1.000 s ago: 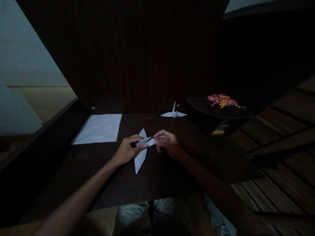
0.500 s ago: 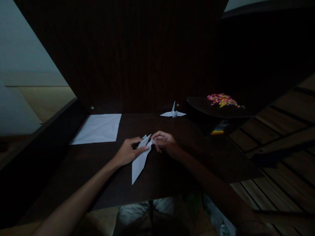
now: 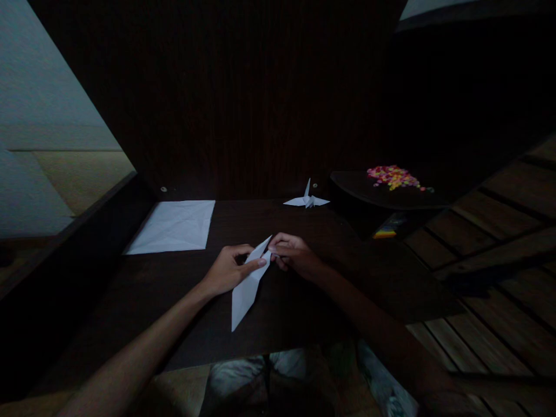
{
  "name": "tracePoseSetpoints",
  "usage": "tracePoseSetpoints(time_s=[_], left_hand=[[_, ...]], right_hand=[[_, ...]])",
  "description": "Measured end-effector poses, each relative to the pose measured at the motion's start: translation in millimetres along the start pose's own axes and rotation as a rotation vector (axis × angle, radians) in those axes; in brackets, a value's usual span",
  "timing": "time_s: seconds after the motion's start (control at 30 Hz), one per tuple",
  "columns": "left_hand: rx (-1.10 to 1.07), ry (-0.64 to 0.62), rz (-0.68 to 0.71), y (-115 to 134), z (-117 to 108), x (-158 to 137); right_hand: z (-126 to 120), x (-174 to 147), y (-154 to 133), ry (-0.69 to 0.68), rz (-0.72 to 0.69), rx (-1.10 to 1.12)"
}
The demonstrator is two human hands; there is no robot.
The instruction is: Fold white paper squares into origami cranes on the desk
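Note:
A folded white paper point(image 3: 247, 293), long and pointed at both ends, is held above the dark desk point(image 3: 191, 324). My left hand point(image 3: 226, 270) is closed on its middle, thumb on the near face and the other fingers behind. With its fingertips, my right hand point(image 3: 292, 252) pinches a narrow point at the paper's upper right side. Farther back, a finished white paper crane point(image 3: 307, 201) stands near the back panel. To the left, a flat, creased sheet of white paper point(image 3: 174, 227) lies on the desk.
On the right, a raised rounded shelf point(image 3: 347, 180) carries a heap of small colourful pieces point(image 3: 395, 177). Beneath it sits a small object with a yellow edge point(image 3: 384, 234). A dark side board point(image 3: 82, 223) bounds the desk on the left; the tall back panel point(image 3: 243, 116) rises behind.
The folded paper has turned slightly, its lower tip now nearer to me and its upper tip farther right. A small flap seen behind its top no longer shows. Both hands keep their hold.

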State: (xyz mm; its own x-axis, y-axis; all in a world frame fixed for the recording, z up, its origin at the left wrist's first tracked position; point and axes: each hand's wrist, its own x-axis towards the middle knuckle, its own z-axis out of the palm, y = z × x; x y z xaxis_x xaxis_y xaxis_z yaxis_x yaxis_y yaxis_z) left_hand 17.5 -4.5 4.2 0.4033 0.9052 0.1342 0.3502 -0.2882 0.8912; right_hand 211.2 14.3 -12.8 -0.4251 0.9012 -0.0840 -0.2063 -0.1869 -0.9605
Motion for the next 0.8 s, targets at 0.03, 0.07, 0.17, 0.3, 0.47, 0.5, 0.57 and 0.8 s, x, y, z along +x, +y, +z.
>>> tracePoseSetpoints(time_s=[0.03, 0.07, 0.17, 0.3, 0.47, 0.5, 0.57, 0.8], left_hand=[[0.000, 0.001, -0.006, 0.1, 0.3, -0.2], [-0.001, 0.004, -0.009, 0.2, 0.5, -0.5], [-0.003, 0.015, -0.015, 0.4, 1.0, -1.0], [-0.019, 0.028, -0.009, -0.6, 1.3, -1.1], [-0.009, 0.031, -0.002, 0.7, 0.3, -0.7], [-0.003, 0.033, -0.002, 1.3, 0.1, -0.6], [0.004, 0.039, -0.001, 2.4, -0.3, -0.5], [-0.016, 0.021, 0.009, 0.8, -0.9, 0.0]], right_hand=[[-0.3, 0.1, 0.2, -0.002, 0.005, 0.007], [-0.6, 0.1, 0.3, -0.003, 0.011, 0.012], [-1.3, 0.1, 0.2, -0.006, 0.030, 0.022], [-1.7, -0.3, -0.7, -0.017, 0.042, 0.041], [-2.1, -0.1, -1.1, -0.030, 0.050, 0.047], [-2.2, -0.2, -1.0, -0.034, 0.051, 0.045], [-2.2, -0.5, -0.8, -0.046, 0.055, 0.045], [-1.4, -0.7, 0.9, -0.028, 0.036, 0.012]])
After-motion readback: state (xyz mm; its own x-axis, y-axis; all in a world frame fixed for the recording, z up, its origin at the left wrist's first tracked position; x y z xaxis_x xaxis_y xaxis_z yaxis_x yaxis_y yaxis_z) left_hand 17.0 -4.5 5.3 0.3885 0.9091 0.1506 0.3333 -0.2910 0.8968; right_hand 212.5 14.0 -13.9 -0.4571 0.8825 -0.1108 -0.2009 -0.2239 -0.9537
